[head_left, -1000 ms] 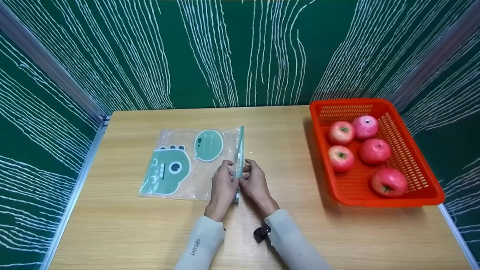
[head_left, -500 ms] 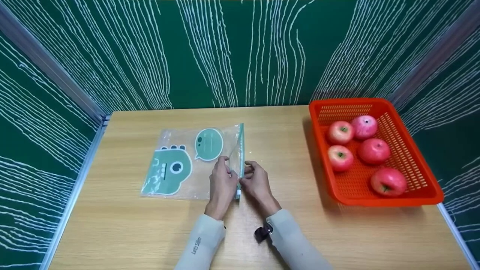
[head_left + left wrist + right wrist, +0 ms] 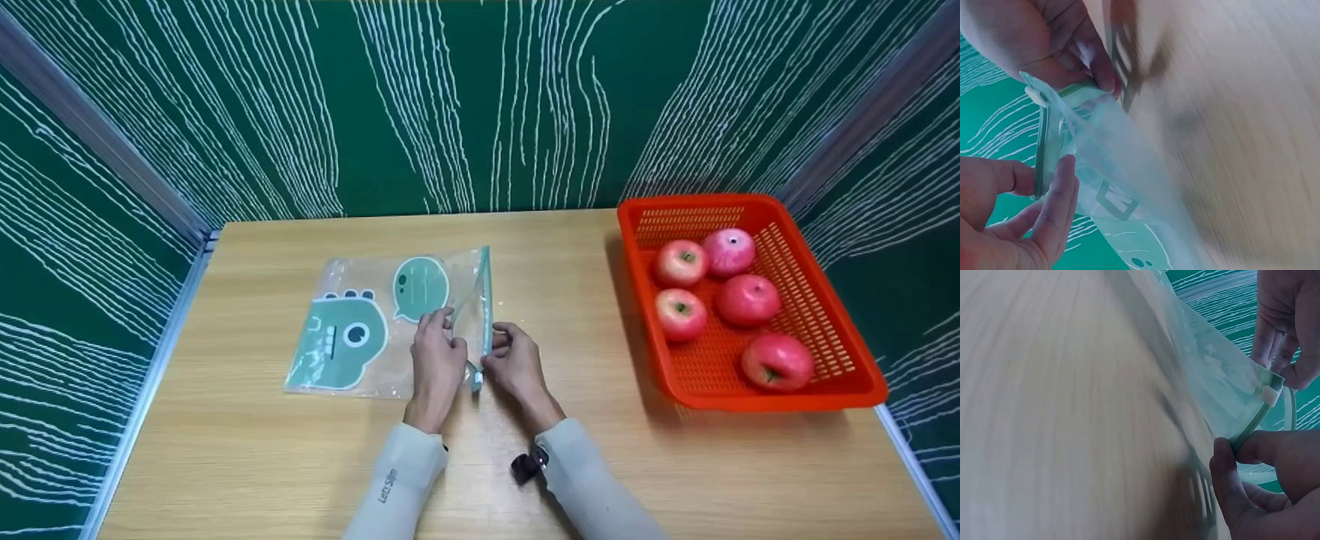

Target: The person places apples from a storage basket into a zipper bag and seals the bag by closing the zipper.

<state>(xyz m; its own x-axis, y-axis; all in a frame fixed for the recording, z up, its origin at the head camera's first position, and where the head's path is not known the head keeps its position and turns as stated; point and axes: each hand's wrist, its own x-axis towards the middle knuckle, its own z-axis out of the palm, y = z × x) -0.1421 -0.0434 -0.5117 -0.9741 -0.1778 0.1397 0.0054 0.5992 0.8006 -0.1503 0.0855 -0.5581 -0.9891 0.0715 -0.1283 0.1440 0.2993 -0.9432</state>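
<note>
A clear slider zip bag [image 3: 411, 360] with a green dinosaur print lies on the table, its green zip edge toward the right. Its mouth is spread apart between the two hands. My left hand [image 3: 436, 366] pinches one lip of the mouth; in the left wrist view, thumb and fingers [image 3: 1060, 185] meet on that green strip. Opposite it, my right hand [image 3: 517, 366] pinches the other lip, with thumb and forefinger on the strip in the right wrist view. The white slider [image 3: 1270, 395] sits at the near end of the zip, between the hands.
To the right stands a red plastic basket [image 3: 776, 405] holding several red apples [image 3: 748, 300]. Green walls with white wavy lines enclose the wooden table [image 3: 247, 465] at the back and both sides. A small black device [image 3: 525, 469] is at the right wrist.
My left hand has shifted a little left with its lip of the bag, and the mouth has widened. My right hand stays nearly in place, and the slider has come into view.
</note>
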